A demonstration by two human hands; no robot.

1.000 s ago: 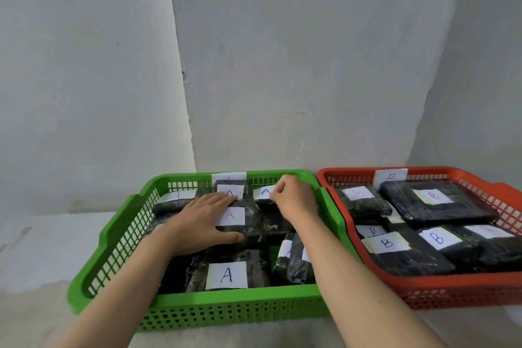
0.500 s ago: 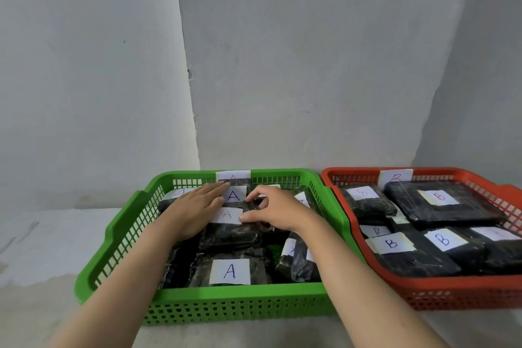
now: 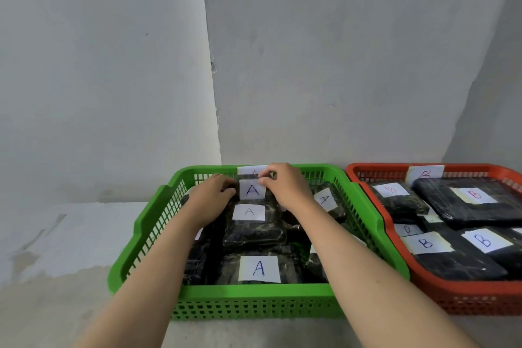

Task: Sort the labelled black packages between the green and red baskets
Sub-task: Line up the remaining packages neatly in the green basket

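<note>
Reaching into the green basket [image 3: 147, 223], the left hand [image 3: 210, 200] curls round the far A-labelled package [image 3: 252, 190]'s left edge while the right hand [image 3: 285, 185] pinches its top. Film-wrapped, it probably feels light, soft and slick; edges grip safer than its paper label. B-labelled packages [image 3: 457, 260] fill the red basket [image 3: 466, 301].

Both hands, left hand [image 3: 210, 199] and right hand [image 3: 285, 188], are gripping an A-labelled package [image 3: 252, 190] at the back of the green basket [image 3: 254, 301], red basket [image 3: 480, 304] sitting just beside.

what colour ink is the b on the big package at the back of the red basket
Red ink, on the large package's label in the head view.
</note>
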